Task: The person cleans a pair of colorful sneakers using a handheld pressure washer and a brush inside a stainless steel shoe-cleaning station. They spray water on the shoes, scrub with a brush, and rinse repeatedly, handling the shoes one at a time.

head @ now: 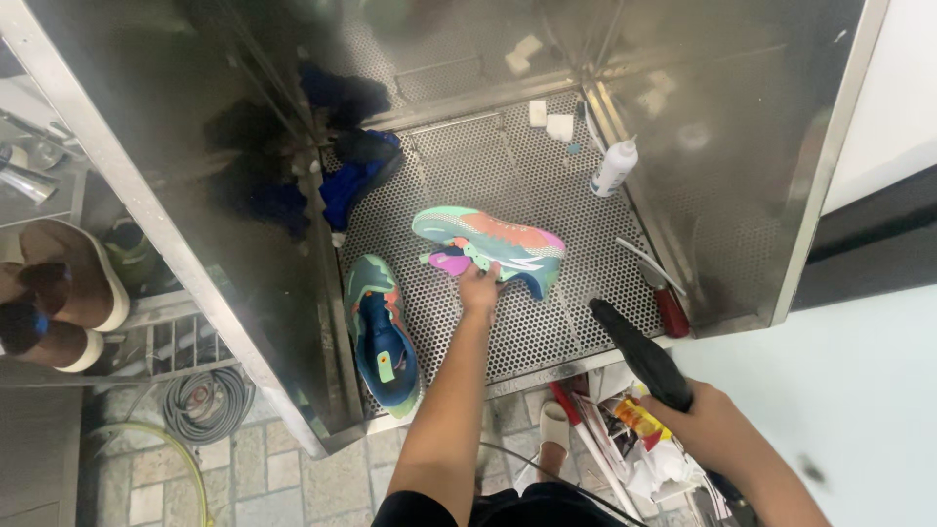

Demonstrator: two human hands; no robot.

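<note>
Inside a steel booth, my left hand [479,290] grips a multicoloured sneaker [493,245] by its heel end, holding it on its side over the perforated metal floor [527,176]. The shoe is teal, salmon and purple. Its partner sneaker [383,337] lies upright on the perforated floor at the front left, with a blue inside. My right hand [711,422] is shut on a black spray gun [639,356] whose nozzle points up toward the held shoe, a short way apart from it.
A white squeeze bottle [614,167], a red-handled brush [664,298] and small white blocks [559,127] lie by the booth's right and back walls. A blue cloth [353,181] sits at the back left. Shoes on a rack [68,293] and a coiled hose [205,402] are left.
</note>
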